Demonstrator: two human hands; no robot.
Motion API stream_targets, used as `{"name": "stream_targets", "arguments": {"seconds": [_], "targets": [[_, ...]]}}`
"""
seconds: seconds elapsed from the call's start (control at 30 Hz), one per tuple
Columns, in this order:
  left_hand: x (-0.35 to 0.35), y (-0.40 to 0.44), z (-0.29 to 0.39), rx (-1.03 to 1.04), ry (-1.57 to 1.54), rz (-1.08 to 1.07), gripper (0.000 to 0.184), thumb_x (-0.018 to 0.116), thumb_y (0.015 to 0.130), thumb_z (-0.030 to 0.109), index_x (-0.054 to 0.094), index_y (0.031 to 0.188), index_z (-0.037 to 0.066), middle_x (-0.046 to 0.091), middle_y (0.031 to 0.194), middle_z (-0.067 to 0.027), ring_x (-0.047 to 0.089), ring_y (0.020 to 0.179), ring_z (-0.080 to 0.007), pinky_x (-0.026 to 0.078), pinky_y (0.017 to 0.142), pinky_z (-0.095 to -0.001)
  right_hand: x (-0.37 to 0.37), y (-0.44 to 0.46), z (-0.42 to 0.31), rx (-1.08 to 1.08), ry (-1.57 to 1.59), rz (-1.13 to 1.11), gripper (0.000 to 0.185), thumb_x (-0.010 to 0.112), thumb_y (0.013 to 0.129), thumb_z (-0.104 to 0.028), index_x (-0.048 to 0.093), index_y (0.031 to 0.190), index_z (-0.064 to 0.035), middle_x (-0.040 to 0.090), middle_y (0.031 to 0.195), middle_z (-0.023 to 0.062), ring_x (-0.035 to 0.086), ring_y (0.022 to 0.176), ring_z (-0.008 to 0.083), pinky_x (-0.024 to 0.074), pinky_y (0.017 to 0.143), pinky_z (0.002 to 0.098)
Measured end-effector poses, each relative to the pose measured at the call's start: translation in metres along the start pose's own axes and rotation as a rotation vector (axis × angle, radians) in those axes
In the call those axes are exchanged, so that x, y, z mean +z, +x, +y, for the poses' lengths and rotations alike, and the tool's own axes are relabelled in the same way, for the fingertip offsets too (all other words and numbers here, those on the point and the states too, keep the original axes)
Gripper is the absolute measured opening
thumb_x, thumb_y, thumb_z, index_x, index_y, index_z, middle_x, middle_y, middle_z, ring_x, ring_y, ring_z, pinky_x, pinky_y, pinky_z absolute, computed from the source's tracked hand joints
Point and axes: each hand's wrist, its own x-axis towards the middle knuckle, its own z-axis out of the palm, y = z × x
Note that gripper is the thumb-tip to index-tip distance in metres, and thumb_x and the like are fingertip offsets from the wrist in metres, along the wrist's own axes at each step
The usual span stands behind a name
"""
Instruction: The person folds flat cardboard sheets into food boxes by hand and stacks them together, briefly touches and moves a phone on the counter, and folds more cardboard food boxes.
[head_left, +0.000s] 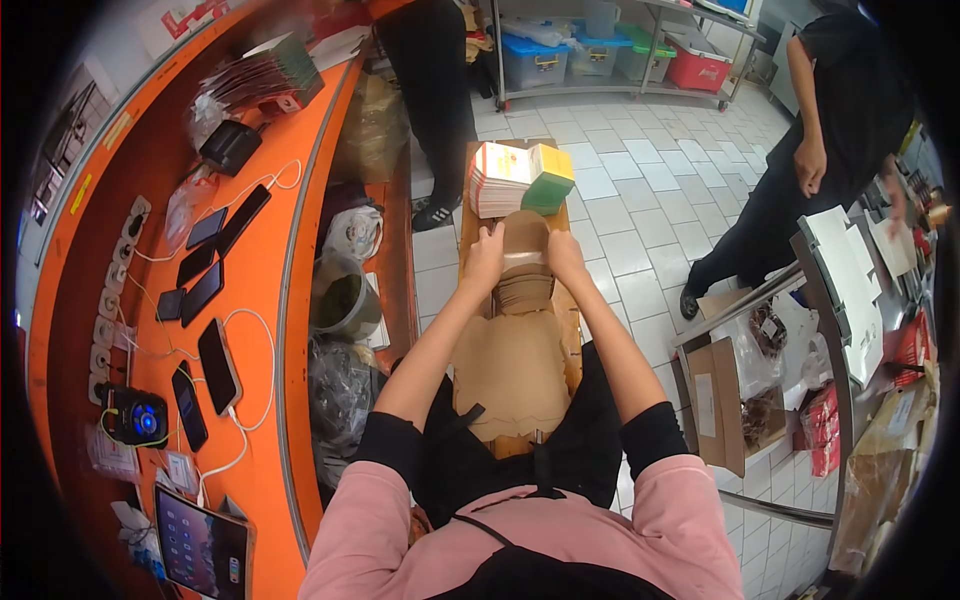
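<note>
My left hand (486,256) and my right hand (566,254) grip opposite sides of a brown cardboard piece (526,234) with a rounded top. A pale, shiny patch crosses its lower part. Just below it lies a stack of similar brown cardboard pieces (522,293). Nearer my lap is a larger flat cardboard sheet (510,375) with wavy edges, on the narrow wooden bench (575,345). Beyond my hands stands a row of white-and-red printed cartons (500,180), beside a green-and-yellow one (550,180). My fingertips are partly hidden.
On the left, an orange counter (270,340) carries several phones (219,366), cables and a tablet (203,540). A clear bucket (345,295) stands beneath it. People in dark clothes stand ahead-left and at right. A metal rack (770,500) with boxes is on the right.
</note>
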Motion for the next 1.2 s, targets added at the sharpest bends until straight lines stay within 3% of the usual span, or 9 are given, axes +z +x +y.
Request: {"name": "stream_targets", "arguments": {"seconds": [0.2, 0.27, 0.33, 0.37, 0.5, 0.67, 0.77, 0.87, 1.2], "targets": [[0.014, -0.047, -0.045, -0.087, -0.881, 0.255, 0.051, 0.041, 0.092, 0.027, 0.025, 0.131, -0.003, 0.042, 0.119, -0.0268, 0.043, 0.11, -0.0391, 0.033, 0.096, -0.0393, -0.018, -0.052, 0.031, 0.142, 0.837, 0.054, 0.047, 0.056, 0.083, -0.038, 0.057, 0.105, 0.0031, 0.062, 0.079, 0.0247, 0.063, 0.076, 0.0337, 0.0482, 0.068, 0.0387], [0.058, -0.107, -0.08, -0.294, -0.75, 0.379, 0.052, 0.044, 0.091, 0.023, 0.026, 0.13, -0.006, 0.041, 0.122, -0.0263, 0.04, 0.114, -0.039, 0.031, 0.098, -0.0416, 0.028, -0.097, 0.074, 0.122, 0.687, 0.248, 0.045, 0.052, 0.086, -0.038, 0.058, 0.099, 0.0044, 0.062, 0.079, 0.0248, 0.063, 0.075, 0.032, 0.048, 0.066, 0.0384], [0.105, -0.19, -0.099, -0.567, -0.346, 0.129, 0.06, 0.051, 0.084, 0.016, 0.022, 0.132, -0.006, 0.031, 0.13, -0.0305, 0.029, 0.121, -0.0427, 0.028, 0.101, -0.0447, 0.084, -0.162, 0.109, 0.274, 0.265, -0.096, 0.033, 0.049, 0.086, -0.027, 0.061, 0.089, 0.0026, 0.062, 0.067, 0.0173, 0.063, 0.068, 0.0314, 0.0486, 0.062, 0.0395], [0.13, -0.228, -0.114, -0.484, -0.243, -0.141, 0.07, 0.054, 0.08, 0.015, 0.015, 0.133, -0.008, 0.024, 0.133, -0.0323, 0.026, 0.121, -0.0461, 0.026, 0.102, -0.046, 0.1, -0.192, 0.113, 0.246, 0.203, -0.351, 0.036, 0.058, 0.079, -0.025, 0.057, 0.096, 0.0065, 0.059, 0.079, 0.0233, 0.06, 0.074, 0.0375, 0.0479, 0.068, 0.0427], [0.137, -0.284, -0.085, -0.492, -0.299, -0.129, 0.079, 0.058, 0.077, 0.016, 0.01, 0.133, -0.01, 0.021, 0.134, -0.0323, 0.027, 0.12, -0.0468, 0.026, 0.102, -0.0468, 0.115, -0.25, 0.063, 0.21, 0.092, -0.229, 0.064, 0.069, 0.069, -0.02, 0.04, 0.115, 0.0122, 0.038, 0.111, 0.0283, 0.043, 0.103, 0.0411, 0.0397, 0.088, 0.0438], [0.125, -0.272, -0.084, -0.551, -0.385, -0.053, 0.08, 0.06, 0.075, 0.016, 0.012, 0.132, -0.011, 0.026, 0.131, -0.031, 0.03, 0.12, -0.0428, 0.029, 0.1, -0.044, 0.117, -0.244, 0.044, 0.365, 0.168, -0.177, 0.061, 0.069, 0.068, -0.016, 0.04, 0.117, 0.0053, 0.039, 0.112, 0.0253, 0.042, 0.105, 0.0404, 0.0399, 0.087, 0.0463], [0.116, -0.268, -0.083, -0.527, -0.406, 0.013, 0.073, 0.062, 0.073, 0.013, 0.022, 0.13, -0.01, 0.033, 0.125, -0.0284, 0.036, 0.117, -0.0396, 0.033, 0.098, -0.0408, 0.119, -0.238, 0.057, 0.458, 0.249, -0.032, 0.059, 0.071, 0.064, -0.014, 0.042, 0.114, 0.0022, 0.044, 0.11, 0.0233, 0.049, 0.1, 0.0346, 0.0437, 0.082, 0.0427], [0.103, -0.266, -0.078, -0.498, -0.392, 0.063, 0.061, 0.063, 0.072, 0.01, 0.035, 0.124, -0.005, 0.04, 0.117, -0.025, 0.041, 0.111, -0.0379, 0.034, 0.097, -0.0399, 0.106, -0.231, 0.057, 0.473, 0.506, 0.052, 0.044, 0.072, 0.061, -0.011, 0.047, 0.097, -0.0012, 0.059, 0.076, 0.0125, 0.06, 0.067, 0.0258, 0.0494, 0.065, 0.0343], [0.098, -0.238, -0.112, -0.429, -0.414, 0.168, 0.034, 0.068, 0.068, 0.014, 0.052, 0.096, 0.004, 0.058, 0.086, -0.0107, 0.062, 0.07, -0.0222, 0.049, 0.066, -0.0332, 0.117, -0.227, 0.081, 0.464, 0.566, 0.036, 0.033, 0.072, 0.062, -0.01, 0.053, 0.087, -0.0021, 0.059, 0.059, 0.0052, 0.059, 0.056, 0.0123, 0.0485, 0.056, 0.027]]}}
